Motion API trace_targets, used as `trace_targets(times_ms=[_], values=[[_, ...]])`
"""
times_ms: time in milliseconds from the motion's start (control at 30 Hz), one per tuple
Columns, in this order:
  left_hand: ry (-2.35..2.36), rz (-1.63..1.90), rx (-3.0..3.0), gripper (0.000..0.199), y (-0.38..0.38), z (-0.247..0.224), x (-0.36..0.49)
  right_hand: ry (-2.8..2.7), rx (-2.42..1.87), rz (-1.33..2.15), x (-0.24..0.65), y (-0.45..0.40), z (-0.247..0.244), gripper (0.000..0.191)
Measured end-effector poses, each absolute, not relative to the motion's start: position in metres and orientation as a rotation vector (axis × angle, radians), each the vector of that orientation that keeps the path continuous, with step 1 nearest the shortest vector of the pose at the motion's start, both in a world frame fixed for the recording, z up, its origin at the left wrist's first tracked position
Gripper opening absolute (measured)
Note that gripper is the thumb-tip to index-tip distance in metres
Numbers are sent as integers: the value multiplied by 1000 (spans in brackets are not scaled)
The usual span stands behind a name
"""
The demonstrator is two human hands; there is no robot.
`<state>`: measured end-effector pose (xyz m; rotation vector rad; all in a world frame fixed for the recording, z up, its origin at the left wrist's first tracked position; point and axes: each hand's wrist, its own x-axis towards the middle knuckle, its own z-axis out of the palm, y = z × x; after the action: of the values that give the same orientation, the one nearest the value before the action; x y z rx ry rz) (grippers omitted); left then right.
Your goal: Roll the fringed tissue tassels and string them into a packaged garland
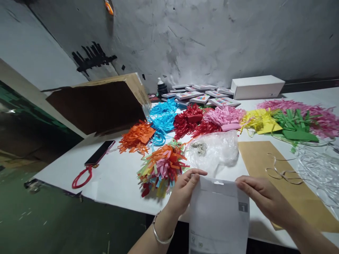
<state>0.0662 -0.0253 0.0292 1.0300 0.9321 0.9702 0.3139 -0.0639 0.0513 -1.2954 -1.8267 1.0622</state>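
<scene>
A pale plastic packaging bag with a hanging slot near its top edge is stretched between my hands at the table's front edge. My left hand pinches its upper left corner. At the upper right corner, my right hand grips it between thumb and fingers. Just beyond my left hand lies a multicoloured bundle of fringed paper strips. Behind the bag rests a crumpled clear plastic bag with small metallic pieces inside. A sheet of brown paper lies under and beyond my right hand.
Fringed bundles in orange, blue, red, pink, yellow and green line the table. Flat boxes, a white box, a cardboard box, a phone and white cord surround them.
</scene>
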Motion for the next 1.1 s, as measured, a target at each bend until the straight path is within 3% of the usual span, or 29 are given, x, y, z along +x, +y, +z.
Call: trace_targets(times_ms=[100, 200, 367, 533, 600, 767, 967, 1033, 1100], values=[[1092, 1100, 1337, 35, -31, 36, 64, -1655, -1377, 796, 305, -77, 36, 41], [1074, 1111, 1096, 41, -33, 37, 65, -1475, -1423, 684, 297, -84, 25, 34], [955, 985, 843, 61, -31, 28, 64, -1134, -1208, 1093, 288, -85, 5, 40], [1103, 1146, 1016, 50, -34, 36, 48, -1124, -1063, 1166, 287, -91, -4, 42], [1175, 1210, 1061, 48, -25, 51, 41, -1331, -1082, 949, 295, -94, -8, 43], [1267, 1229, 1318, 53, 56, 90, 47, -1688, -1399, -37, 332, -114, -33, 45], [1321, 1287, 1825, 42, 121, 90, 104, -1803, -1704, -319, 373, -156, -66, 54], [1221, 1115, 1944, 38, 99, 81, 127, -1881, -1711, -451, 378, -163, -71, 55], [1010, 537, 1957, 29, 62, 67, 149, -1971, -1664, -549, 378, -165, -71, 57]])
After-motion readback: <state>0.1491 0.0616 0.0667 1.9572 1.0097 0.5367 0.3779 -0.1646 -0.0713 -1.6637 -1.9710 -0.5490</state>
